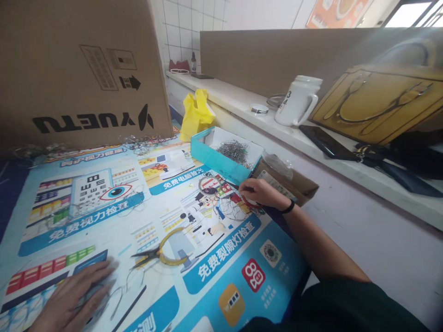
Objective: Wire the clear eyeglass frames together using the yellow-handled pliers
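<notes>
My left hand (pixel 74 297) rests low at the left with its fingers stretched out over a thin wire spectacle frame (pixel 119 295); the hand is slightly blurred. To its right lie pliers (pixel 159 253) with yellow handles and dark pointed jaws. My right hand (pixel 259 191) is closed beside the near corner of a turquoise box (pixel 221 161). A red curved piece (pixel 249 203) shows under its fingers, but what they hold is unclear. Inside the box is a heap of fine metal pieces (pixel 233 152). Thin wire frames (pixel 235 207) lie left of the right hand.
A large cardboard box (pixel 86 74) stands at the back left, with clear-wrapped bits (pixel 141 143) before it. A yellow bag (pixel 196 115) sits behind the turquoise box, an open brown carton (pixel 290 182) beside it. The ledge holds a white mug (pixel 297 101), phone (pixel 327 142) and yellow handbag (pixel 377 101).
</notes>
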Available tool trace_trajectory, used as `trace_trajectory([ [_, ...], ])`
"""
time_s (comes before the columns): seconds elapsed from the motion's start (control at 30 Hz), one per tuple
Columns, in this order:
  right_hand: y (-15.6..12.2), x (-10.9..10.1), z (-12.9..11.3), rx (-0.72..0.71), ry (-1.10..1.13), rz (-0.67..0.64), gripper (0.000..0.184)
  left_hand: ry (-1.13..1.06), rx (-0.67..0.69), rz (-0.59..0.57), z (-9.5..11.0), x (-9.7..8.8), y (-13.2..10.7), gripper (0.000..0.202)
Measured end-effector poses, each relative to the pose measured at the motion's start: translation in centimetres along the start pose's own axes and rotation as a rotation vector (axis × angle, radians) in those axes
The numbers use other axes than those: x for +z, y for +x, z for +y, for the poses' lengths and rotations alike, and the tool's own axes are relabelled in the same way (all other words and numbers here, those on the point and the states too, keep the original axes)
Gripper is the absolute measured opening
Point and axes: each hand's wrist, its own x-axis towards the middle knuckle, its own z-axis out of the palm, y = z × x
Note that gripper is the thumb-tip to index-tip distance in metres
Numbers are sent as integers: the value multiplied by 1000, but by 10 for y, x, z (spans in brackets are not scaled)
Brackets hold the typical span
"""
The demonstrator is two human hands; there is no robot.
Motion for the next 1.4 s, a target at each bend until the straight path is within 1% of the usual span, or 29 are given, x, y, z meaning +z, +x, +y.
trace_trajectory([
  [0.1,-5,2,-4,-37,-80,-66,17,-29,-27,26,4,0,0,41],
  [0.17,-7,6,-7,-36,-157,-73,17,-35,-36,26,4,0,0,41],
  [0.23,-8,12,-9,-19,-240,-61,20,-23,-31,-1,0,-1,1,40],
  [0.37,-2,21,-11,-30,-362,-80,20,9,-20,-25,-6,-4,5,38],
  [0.47,5,25,-12,-67,-417,-114,20,42,9,-38,-3,-7,7,37],
  [0.57,13,28,-10,-83,-442,-128,18,49,32,16,3,-10,9,37],
  [0.6,15,28,-8,-81,-444,-128,18,55,40,19,5,-11,9,37],
  [0.7,21,30,-2,-68,-426,-118,16,65,78,-22,7,-13,9,36],
  [0.77,23,31,1,-69,-394,-109,14,65,87,-15,5,-13,9,36],
  [0.87,20,29,1,-62,-325,-83,14,75,67,-4,0,-11,7,36],
  [0.97,15,25,0,-20,-239,-52,13,83,50,-54,-5,-10,7,39],
  [1.07,12,22,2,31,-149,-40,11,82,33,-78,-4,-10,7,38],
  [1.17,12,20,4,75,-94,-31,11,65,17,-29,5,-10,8,38],
  [1.23,12,20,4,94,-82,-32,10,49,6,37,12,-10,8,39],
  [1.3,12,19,3,100,-77,-40,9,46,6,55,17,-11,8,41],
  [1.4,10,18,0,93,-71,-56,10,57,6,39,17,-11,9,42],
])
